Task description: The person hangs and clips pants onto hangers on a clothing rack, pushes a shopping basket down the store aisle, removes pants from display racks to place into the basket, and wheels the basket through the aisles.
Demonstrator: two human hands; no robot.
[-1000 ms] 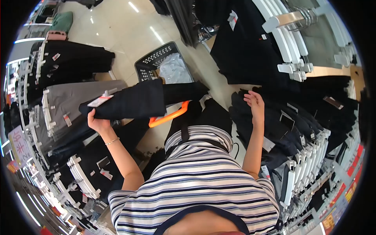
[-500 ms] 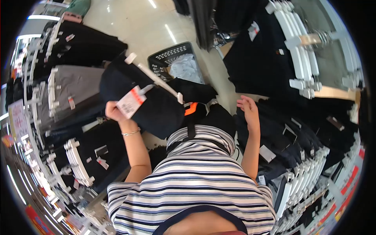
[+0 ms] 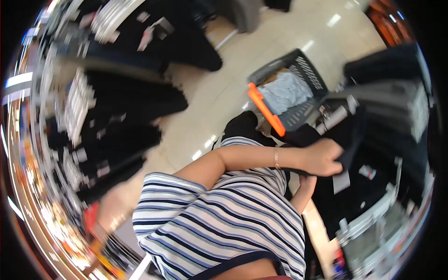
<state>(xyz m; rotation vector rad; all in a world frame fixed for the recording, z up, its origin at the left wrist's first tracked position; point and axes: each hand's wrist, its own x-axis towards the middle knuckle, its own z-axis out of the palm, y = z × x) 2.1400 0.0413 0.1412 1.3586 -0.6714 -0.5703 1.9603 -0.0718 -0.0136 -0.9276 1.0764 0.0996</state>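
Note:
My left hand (image 3: 322,157), a bracelet at its wrist, reaches across my body to the right and is closed on a black garment (image 3: 352,140). A pale hanger (image 3: 333,119) lies along the garment's top, blurred by motion. Just below the left wrist is my right hand (image 3: 305,187); its fingers are mostly hidden behind the left hand and the dark cloth. Beyond both hands, a dark grey shopping basket (image 3: 318,80) with an orange handle (image 3: 266,108) holds a pale plastic-wrapped bundle (image 3: 285,92).
Black garments (image 3: 126,100) hang on white hangers (image 3: 78,100) along the left. Dark clothes (image 3: 345,193) and a rack with a metal frame (image 3: 373,219) stand close on my right. A shiny tiled floor (image 3: 214,81) runs between the displays.
My body and view have turned to the right. My left hand has carried the black garment across from the left to the right side, and my right hand has come in beneath it.

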